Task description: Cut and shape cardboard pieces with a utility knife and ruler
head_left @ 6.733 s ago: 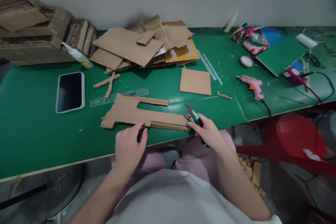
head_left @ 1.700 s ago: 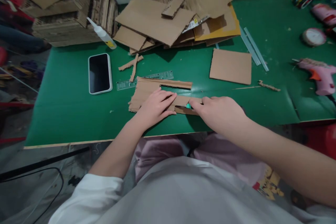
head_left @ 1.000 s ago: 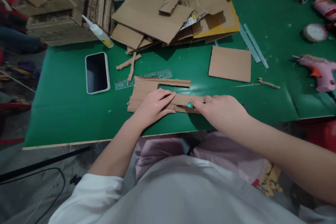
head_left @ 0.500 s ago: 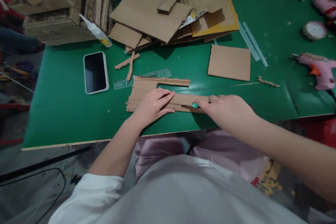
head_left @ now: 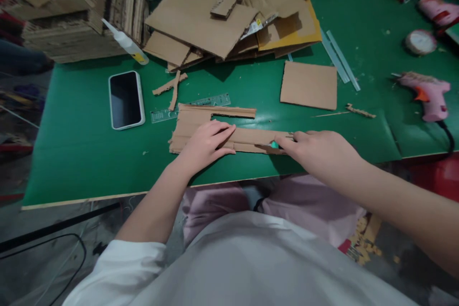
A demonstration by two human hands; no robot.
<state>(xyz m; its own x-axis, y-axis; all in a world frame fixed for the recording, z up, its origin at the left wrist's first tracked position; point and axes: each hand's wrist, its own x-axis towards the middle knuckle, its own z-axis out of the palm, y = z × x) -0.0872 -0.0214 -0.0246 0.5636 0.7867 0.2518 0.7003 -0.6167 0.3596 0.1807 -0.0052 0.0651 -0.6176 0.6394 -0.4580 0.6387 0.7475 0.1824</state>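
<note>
A piece of brown cardboard (head_left: 193, 117) with long strips lies on the green table in front of me. My left hand (head_left: 210, 142) rests flat on it, fingers stretched out, pressing near the base of the lower strip (head_left: 253, 135). My right hand (head_left: 315, 148) is closed around a small green utility knife (head_left: 274, 145), mostly hidden by the fingers. Its blade sits at the lower strip, towards the right end. A slit shows just left of the blade. Behind the cardboard lies a clear ruler (head_left: 215, 100), partly covered by it.
A phone (head_left: 126, 100) and a white glue bottle (head_left: 127, 44) lie to the left. Cardboard sheets (head_left: 201, 21) are piled at the back. On the right are a square cardboard piece (head_left: 309, 85), glue sticks (head_left: 342, 60), a tape roll (head_left: 420, 42) and a pink glue gun (head_left: 426, 93).
My right hand and the utility knife have moved a little to the right along the strip. My left hand stays in place on the cardboard. The whole view has shifted slightly.
</note>
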